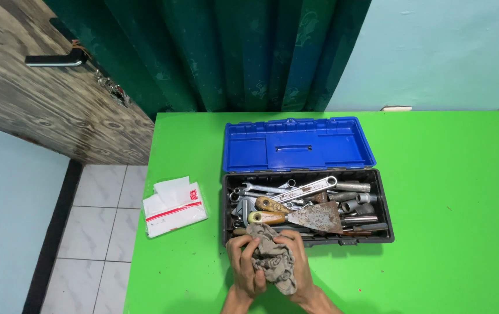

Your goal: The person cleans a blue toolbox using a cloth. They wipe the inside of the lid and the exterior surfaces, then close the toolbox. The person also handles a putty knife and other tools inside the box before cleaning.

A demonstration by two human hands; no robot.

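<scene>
Both my hands hold a crumpled grey-brown rag (271,256) just in front of an open toolbox. My left hand (243,266) grips the rag's left side and my right hand (299,256) wraps its right side. The black toolbox tray (384,203) lies on the green table (447,174), with its blue lid (298,143) folded back behind it. Inside are several wrenches (310,188), metal sockets (357,197) and a rusty scraper (313,218) with a wooden handle. The rag's top edge touches the box's front rim.
A clear plastic bag of white sheets with a red stripe (174,207) lies at the table's left edge. Dark green curtains (232,52) hang behind the table. A wooden door with a handle (52,60) stands at the left, above a tiled floor (95,221).
</scene>
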